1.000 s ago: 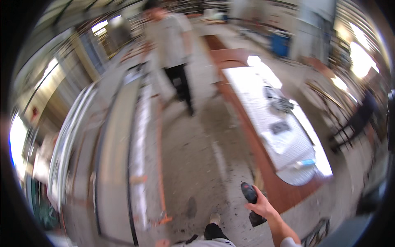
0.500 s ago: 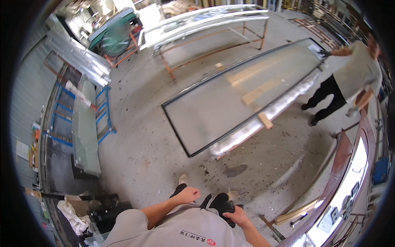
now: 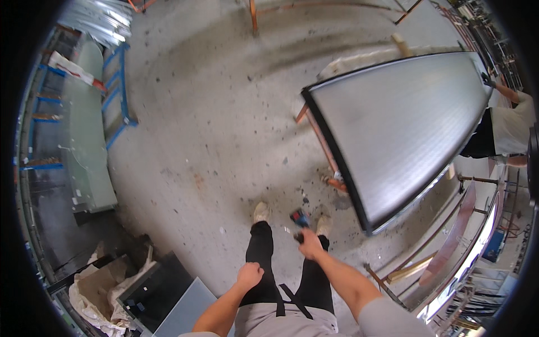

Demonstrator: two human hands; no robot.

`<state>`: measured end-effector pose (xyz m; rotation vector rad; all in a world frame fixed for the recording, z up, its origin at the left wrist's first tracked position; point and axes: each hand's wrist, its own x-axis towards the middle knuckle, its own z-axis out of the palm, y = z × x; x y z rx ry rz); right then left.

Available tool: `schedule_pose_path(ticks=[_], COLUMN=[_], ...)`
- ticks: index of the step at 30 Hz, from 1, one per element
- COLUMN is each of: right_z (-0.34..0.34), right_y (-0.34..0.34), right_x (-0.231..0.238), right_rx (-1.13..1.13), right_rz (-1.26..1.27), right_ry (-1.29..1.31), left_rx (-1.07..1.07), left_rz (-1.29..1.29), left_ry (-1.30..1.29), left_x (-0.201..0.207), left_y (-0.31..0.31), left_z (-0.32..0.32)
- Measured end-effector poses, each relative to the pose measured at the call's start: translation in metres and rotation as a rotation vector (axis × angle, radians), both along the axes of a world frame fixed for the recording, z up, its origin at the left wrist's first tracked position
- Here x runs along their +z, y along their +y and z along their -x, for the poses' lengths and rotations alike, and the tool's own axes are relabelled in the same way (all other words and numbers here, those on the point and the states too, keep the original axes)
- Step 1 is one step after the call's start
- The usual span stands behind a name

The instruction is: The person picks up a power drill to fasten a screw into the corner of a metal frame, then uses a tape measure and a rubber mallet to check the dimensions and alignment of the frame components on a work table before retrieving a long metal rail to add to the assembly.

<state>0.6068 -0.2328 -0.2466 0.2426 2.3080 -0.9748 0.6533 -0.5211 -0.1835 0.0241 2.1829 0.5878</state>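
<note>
in the head view, the right hand [image 3: 310, 245] is wrapped around a small power drill [image 3: 301, 219]. the drill pokes out just past the hand, between the two light shoes [image 3: 261, 212]. the left hand [image 3: 250, 275] is near the left leg, with bent fingers; i cannot tell if it is closed tight. a big panel [image 3: 404, 129] with a black edge is ahead and to the right, apart from both hands. another person's dark glove [image 3: 487, 80] is at its far end.

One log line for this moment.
left hand: nothing visible; right hand: drill; right side: framed panel, co-worker's hand at far end
</note>
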Motion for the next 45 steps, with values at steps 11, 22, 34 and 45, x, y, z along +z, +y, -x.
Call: schedule_pose_path(ticks=[11, 22, 34, 45], right_z=[0.201, 0.166, -0.162, -0.376], right_y=[-0.074, -0.099, 0.099, 0.199], right_x=[-0.264, -0.223, 0.111, 0.069], right_rx=[0.11, 0.02, -0.117, -0.835], right_rz=[-0.182, -0.599, -0.343, -0.092], right_ry=[-0.299, -0.179, -0.314, -0.465], left_rx=[0.045, -0.025, 0.0, -0.105], left_rz=[0.095, 0.168, -0.585, -0.036], left_ry=[-0.038, 0.006, 0.406, 0.631], left_x=[-0.055, -0.057, 0.155, 0.191], left_y=[-0.004, -0.002, 0.19, 0.259], left_z=[-0.012, -0.006, 0.145, 0.159])
